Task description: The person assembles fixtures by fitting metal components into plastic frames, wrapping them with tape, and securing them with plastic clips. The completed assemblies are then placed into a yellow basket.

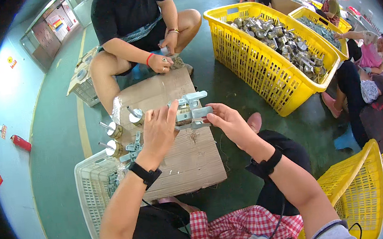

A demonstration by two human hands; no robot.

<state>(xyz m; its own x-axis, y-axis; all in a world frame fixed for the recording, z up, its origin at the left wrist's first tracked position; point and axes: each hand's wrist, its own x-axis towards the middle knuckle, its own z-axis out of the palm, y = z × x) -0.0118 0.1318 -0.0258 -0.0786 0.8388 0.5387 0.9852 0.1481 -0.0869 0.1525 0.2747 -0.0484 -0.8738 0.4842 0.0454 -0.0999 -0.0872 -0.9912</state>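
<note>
Above a cardboard sheet (pixel 200 164), a pale blue-grey plastic piece with several flat arms (pixel 194 101) sits around a short metal cylinder (pixel 182 113). My left hand (pixel 158 129) grips its left side, the fingers partly covering it. At the opposite side, my right hand (pixel 231 122) pinches one of the flat arms between thumb and fingers. Left of my left hand stand three metal cylinders with upright rods, the nearest to it being a cylinder with a white top (pixel 136 118). Below them lie loose blue-grey plastic pieces (pixel 132 148).
A white basket (pixel 86 175) holding more plastic pieces stands at lower left. A large yellow basket (pixel 261 78) full of metal cups is at upper right; empty yellow baskets (pixel 351 178) lean at lower right. Across the cardboard, another person (pixel 130 14) sits handling something small.
</note>
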